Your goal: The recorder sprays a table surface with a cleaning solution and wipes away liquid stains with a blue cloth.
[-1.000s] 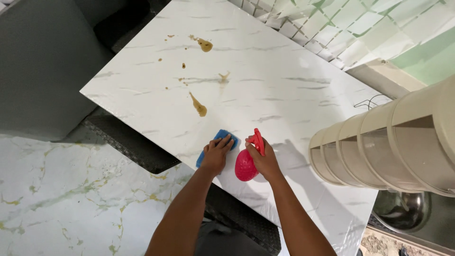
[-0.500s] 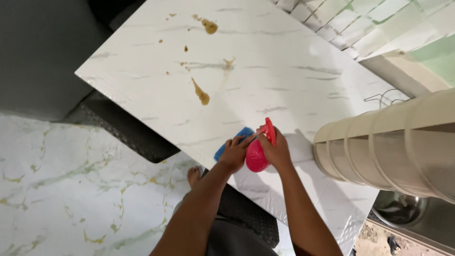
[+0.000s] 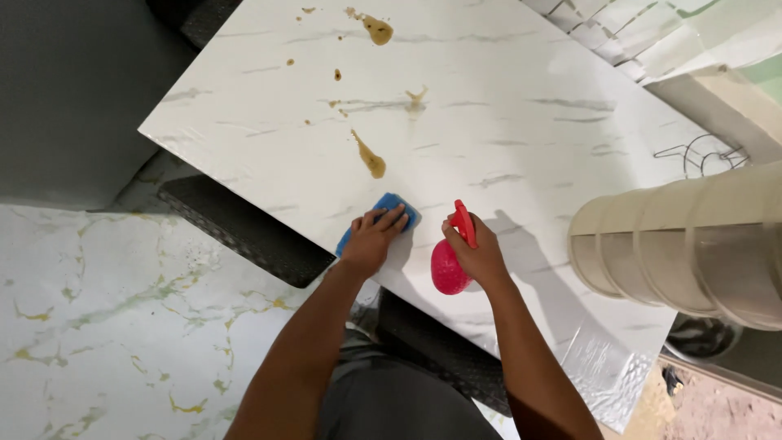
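My left hand point(image 3: 371, 240) lies flat, palm down, with its fingers spread over a blue sponge point(image 3: 383, 213), pressing it onto the bench point(image 3: 521, 106); that grip is open rather than curled, and the sponge shows only at its far end and side. My right hand point(image 3: 479, 254) has a closed grip around the neck of a red spray bottle point(image 3: 450, 265), whose round body hangs below my fingers and whose red trigger head sticks up above them, pointing toward the far side of the bench.

Taking the sponge as my landmark: the bottle is just beside it, to the right, both close to the near edge of the bench. The nearest brown smear point(image 3: 371, 160) lies a little beyond the sponge, untouched by it. Further beyond are small brown spots point(image 3: 336, 75) and another splash point(image 3: 416, 98), and well beyond, near the far edge, a larger brown blob point(image 3: 377, 31).

I judge the cleaning as barely begun: every stain I can see looks whole and unwiped, and I cannot make out any wet sheen of spray over them. The sponge sits on a clean patch. All the spills are left to do.

Well to the right of the sponge stands a cream tiered rack point(image 3: 684, 244).
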